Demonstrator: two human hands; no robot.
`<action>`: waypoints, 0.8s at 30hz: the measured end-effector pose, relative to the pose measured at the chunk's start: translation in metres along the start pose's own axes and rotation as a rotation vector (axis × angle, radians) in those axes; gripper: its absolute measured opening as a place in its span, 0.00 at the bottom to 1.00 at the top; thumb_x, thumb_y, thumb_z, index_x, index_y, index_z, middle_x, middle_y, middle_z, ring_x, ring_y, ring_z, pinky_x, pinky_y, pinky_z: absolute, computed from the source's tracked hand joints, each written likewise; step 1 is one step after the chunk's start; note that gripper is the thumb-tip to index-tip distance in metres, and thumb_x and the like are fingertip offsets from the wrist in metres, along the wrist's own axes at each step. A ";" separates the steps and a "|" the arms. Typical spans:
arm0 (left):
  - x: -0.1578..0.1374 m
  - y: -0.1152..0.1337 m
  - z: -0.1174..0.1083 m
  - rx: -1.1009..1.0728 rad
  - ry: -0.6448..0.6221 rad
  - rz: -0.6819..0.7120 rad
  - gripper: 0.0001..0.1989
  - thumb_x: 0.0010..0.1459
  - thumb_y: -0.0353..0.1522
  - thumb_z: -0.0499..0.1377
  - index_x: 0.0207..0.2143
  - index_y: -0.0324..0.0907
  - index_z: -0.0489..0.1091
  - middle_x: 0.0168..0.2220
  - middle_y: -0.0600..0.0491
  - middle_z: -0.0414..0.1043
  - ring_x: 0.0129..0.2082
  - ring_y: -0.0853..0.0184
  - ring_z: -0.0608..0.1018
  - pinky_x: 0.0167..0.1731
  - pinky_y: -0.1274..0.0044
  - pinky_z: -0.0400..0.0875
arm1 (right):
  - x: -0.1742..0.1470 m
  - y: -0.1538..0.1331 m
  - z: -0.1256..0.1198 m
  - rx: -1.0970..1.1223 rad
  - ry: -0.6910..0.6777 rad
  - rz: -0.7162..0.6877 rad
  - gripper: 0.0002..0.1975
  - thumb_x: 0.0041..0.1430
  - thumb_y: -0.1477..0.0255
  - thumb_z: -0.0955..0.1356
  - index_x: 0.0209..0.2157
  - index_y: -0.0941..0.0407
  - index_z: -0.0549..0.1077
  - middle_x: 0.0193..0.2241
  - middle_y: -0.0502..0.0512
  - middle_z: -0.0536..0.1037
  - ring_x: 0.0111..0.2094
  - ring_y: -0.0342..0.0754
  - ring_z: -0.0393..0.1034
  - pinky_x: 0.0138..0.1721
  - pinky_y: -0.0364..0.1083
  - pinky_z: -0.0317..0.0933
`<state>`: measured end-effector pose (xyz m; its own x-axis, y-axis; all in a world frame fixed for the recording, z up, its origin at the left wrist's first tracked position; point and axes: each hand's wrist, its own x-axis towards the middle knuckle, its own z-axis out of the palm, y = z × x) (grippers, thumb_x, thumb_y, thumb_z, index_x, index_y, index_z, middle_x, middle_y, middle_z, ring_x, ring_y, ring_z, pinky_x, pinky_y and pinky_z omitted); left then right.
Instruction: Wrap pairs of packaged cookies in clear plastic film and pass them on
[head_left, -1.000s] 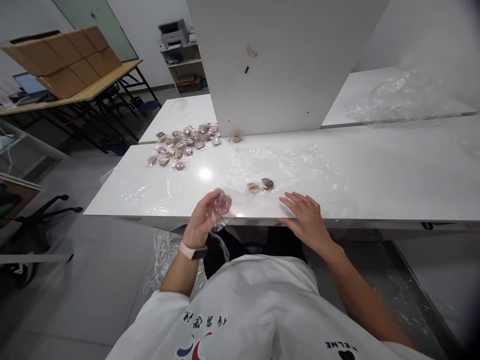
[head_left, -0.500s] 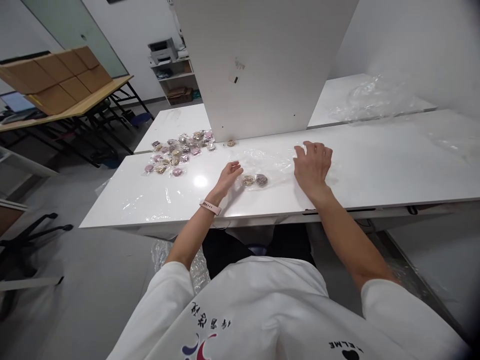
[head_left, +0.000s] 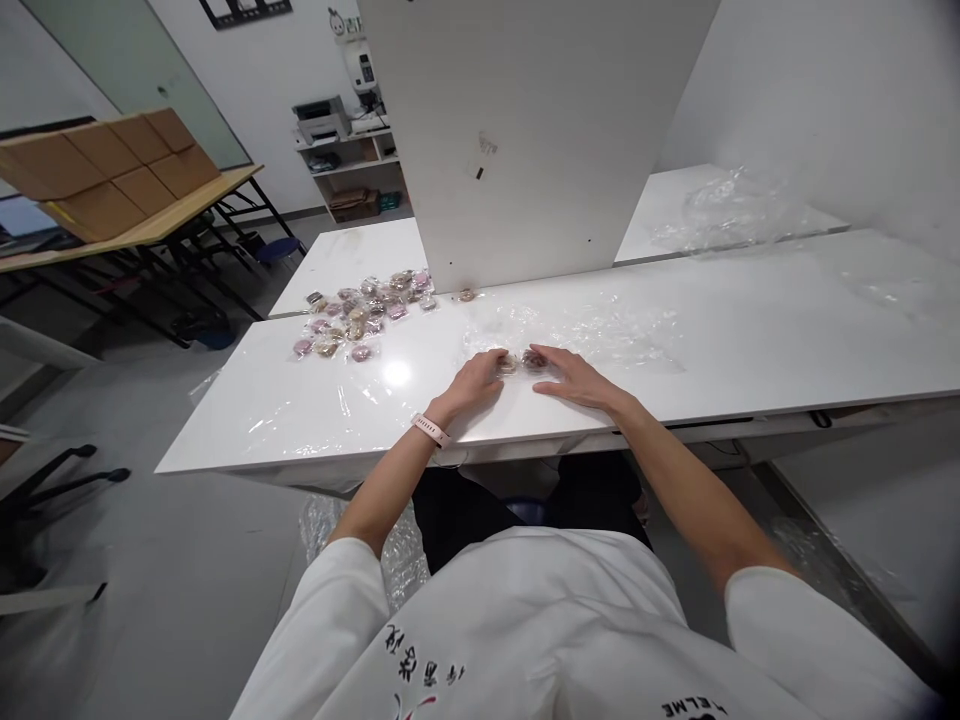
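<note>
Two small round pieces lie side by side on a sheet of clear plastic film (head_left: 600,325) on the white table. My left hand (head_left: 477,383) is curled at the tan round piece (head_left: 508,364), thumb and fingers at its left side, partly covering it. On the other side, my right hand (head_left: 574,380) has its thumb and fingers about the dark brown round piece (head_left: 534,360), fingertips at its far edge. Both pieces rest low on the table between my hands. Their exact kind is too small to tell.
Several small wrapped round pieces (head_left: 356,322), pink, tan and brown, are heaped at the left. A single tan piece (head_left: 466,295) lies by the upright white panel (head_left: 525,150). Crumpled clear plastic (head_left: 739,210) sits at the back right. The table's front edge (head_left: 675,422) runs close to me.
My right hand has moved left from the film's far right end to the dark piece. My left hand has shifted right and closed in on the tan piece.
</note>
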<state>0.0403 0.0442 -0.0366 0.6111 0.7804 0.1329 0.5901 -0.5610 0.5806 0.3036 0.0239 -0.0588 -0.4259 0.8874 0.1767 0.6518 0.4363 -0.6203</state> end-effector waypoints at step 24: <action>0.016 0.008 -0.001 0.243 0.161 -0.070 0.09 0.65 0.36 0.58 0.45 0.43 0.70 0.49 0.45 0.75 0.50 0.55 0.73 0.50 0.64 0.66 | 0.011 -0.009 0.002 -0.355 0.342 -0.016 0.15 0.67 0.63 0.63 0.45 0.54 0.77 0.46 0.62 0.78 0.49 0.58 0.68 0.49 0.56 0.60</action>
<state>0.0541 0.0527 -0.0290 0.4843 0.8424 0.2364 0.7488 -0.5388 0.3859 0.2918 0.0299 -0.0526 -0.2465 0.8521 0.4618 0.8458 0.4217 -0.3268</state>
